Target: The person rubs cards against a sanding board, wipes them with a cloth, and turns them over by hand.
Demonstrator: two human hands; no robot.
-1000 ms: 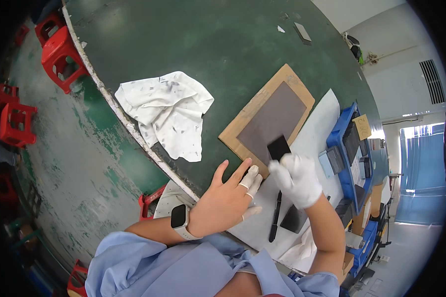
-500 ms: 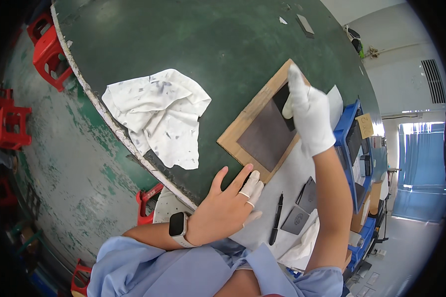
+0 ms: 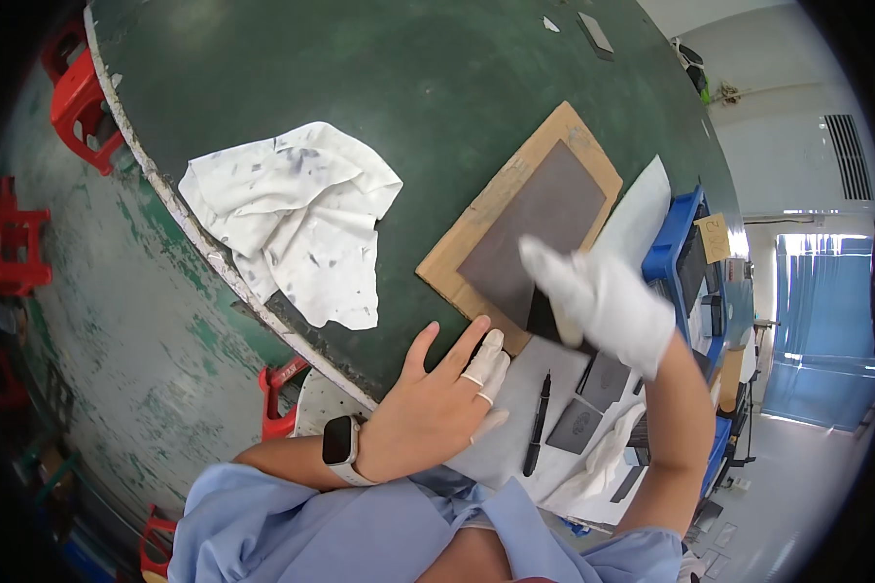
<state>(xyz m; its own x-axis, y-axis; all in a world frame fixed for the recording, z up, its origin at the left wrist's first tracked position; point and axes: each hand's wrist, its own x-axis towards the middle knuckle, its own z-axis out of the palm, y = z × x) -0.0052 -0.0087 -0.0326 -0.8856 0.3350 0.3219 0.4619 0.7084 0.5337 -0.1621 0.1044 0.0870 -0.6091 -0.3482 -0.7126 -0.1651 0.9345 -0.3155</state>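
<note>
A brown board [image 3: 504, 197] lies aslant on the green table, with a dark grey, matte sheet [image 3: 540, 209] on its middle. My right hand [image 3: 612, 309], in a white glove and blurred by motion, is closed on a flat black plate [image 3: 542, 313] over the sheet's near end. Part of the plate is hidden under the glove. My left hand [image 3: 433, 423] lies with fingers spread, its fingertips at the board's near edge. White finger covers sit on some of its fingers, and a watch [image 3: 341, 442] is on the wrist.
A stained white cloth [image 3: 301, 214] lies crumpled at left. Nearer me are a black pen [image 3: 537, 428], small dark grey plates [image 3: 574, 426] and a white glove-like cloth [image 3: 608, 457]. A blue bin [image 3: 661, 257] stands right. Red stools [image 3: 80, 105] stand beyond the table edge [image 3: 146, 165].
My right hand has drawn the black plate from the sheet's far end toward its near end. My left hand stays at the board's edge. The whole view has shifted slightly.
</note>
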